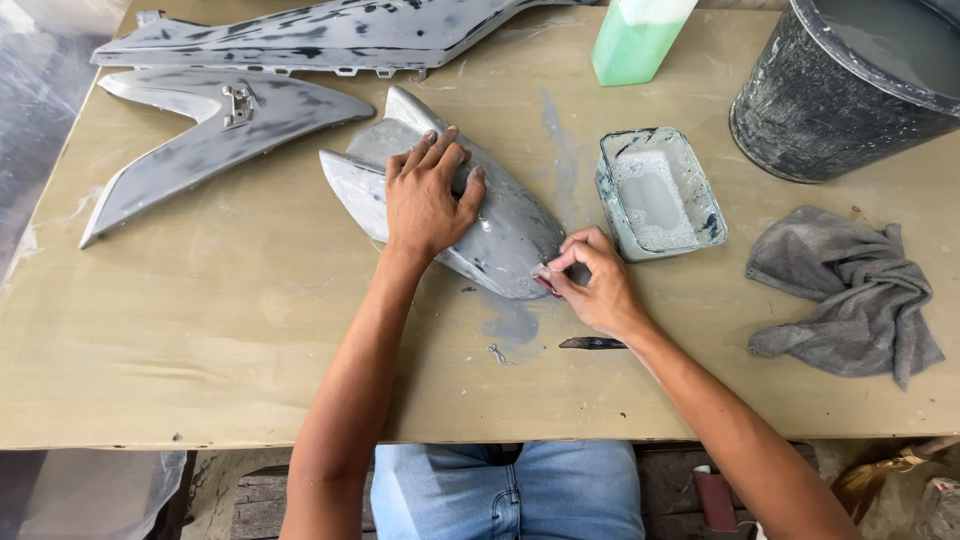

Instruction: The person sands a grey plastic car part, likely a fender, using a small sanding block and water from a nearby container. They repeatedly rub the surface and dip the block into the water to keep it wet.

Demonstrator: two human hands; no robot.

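- Head view, left to right: 2 long grey fairing panels [215,130] lie at the table's [200,330] far-left, well apart from the hands; they look sanded, with dark patches showing through.
- Left hand [425,195] lies flat on the grey curved panel [500,235] at table centre, fingers spread and pressed down over its crown, thumb out to the side.
- Curved panel looks like a thin moulded shell: judged light, stiff but able to flex at the edges, and slippery where its surface is wet. The broad crown under the palm looks the soundest place to steady it.
- Right hand [595,280] is at the panel's near-right tip, fingertips pinched together on a small piece against the edge; what the piece is cannot be told.
- Just right of it: a square tub [660,195] of cloudy water, a green bottle [635,40] behind.
- Far right: a dark bucket [830,110], a crumpled grey rag [850,295].
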